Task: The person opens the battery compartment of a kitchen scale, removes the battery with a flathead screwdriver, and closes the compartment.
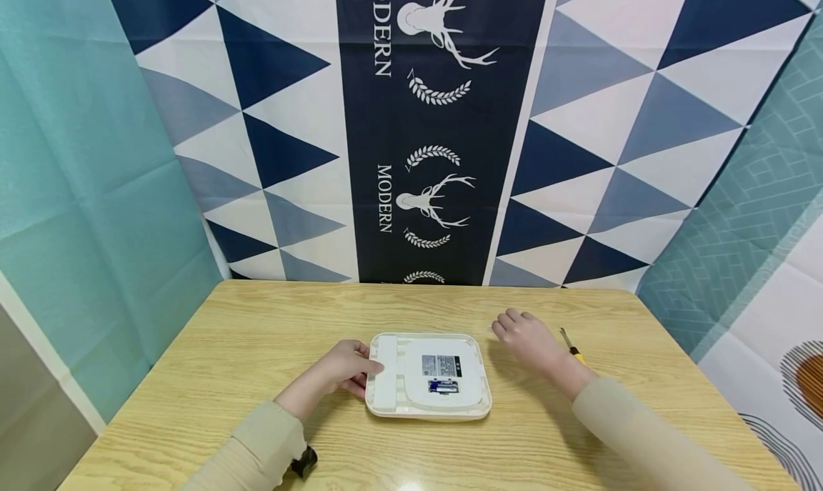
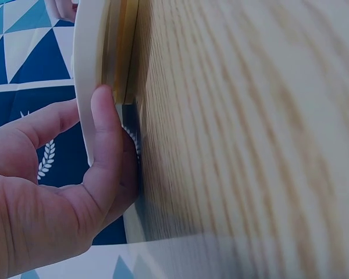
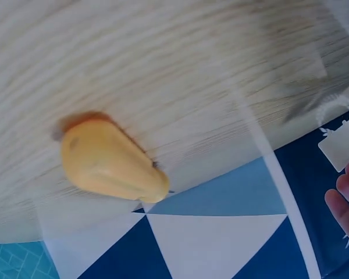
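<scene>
A white flat scale lies underside up on the table, its battery compartment uncovered and showing blue-and-silver batteries. My left hand grips its left edge, thumb on the upper side and fingers below. In the left wrist view, the left hand closes round the rim of the scale. My right hand is raised to the right of the scale, fingers curled. From the right wrist, the right hand's fingers pinch a small white cover with tabs.
A screwdriver with a yellow and black handle lies to the right, beside the right forearm; its yellow handle looms large in the right wrist view. The wooden table ends at a patterned cloth behind.
</scene>
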`<state>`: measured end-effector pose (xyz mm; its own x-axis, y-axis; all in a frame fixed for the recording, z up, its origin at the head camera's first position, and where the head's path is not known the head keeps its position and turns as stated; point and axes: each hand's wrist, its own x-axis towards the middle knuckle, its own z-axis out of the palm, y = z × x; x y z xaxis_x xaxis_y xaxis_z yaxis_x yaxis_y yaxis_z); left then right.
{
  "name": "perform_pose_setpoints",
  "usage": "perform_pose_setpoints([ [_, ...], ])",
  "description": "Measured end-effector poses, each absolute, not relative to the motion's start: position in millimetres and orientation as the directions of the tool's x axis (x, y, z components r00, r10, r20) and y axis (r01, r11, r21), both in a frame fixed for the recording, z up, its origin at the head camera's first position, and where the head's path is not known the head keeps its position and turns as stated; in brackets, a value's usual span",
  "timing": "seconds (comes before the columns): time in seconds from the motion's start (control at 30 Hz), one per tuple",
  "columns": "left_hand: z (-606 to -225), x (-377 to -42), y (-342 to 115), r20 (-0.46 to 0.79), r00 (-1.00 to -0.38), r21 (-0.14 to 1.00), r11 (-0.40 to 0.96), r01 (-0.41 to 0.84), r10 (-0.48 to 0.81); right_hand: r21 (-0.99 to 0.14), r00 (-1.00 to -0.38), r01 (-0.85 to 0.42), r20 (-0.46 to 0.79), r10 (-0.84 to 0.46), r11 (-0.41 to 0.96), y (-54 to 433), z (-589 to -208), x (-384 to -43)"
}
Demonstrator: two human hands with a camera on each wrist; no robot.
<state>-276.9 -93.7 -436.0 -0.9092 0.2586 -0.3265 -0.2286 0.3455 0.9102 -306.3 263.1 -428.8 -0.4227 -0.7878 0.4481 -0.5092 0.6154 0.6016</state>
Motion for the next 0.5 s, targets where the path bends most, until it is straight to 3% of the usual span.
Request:
perform_pose_setpoints([
  [0.5,-439.2,-278.8,-94.7,-0.317,-0.91,0.914,0.342,-0.217,0.269,0.626,-0.466,-0.514,0.371,-0.803,0.587,276.2,-443.5,-319.4],
])
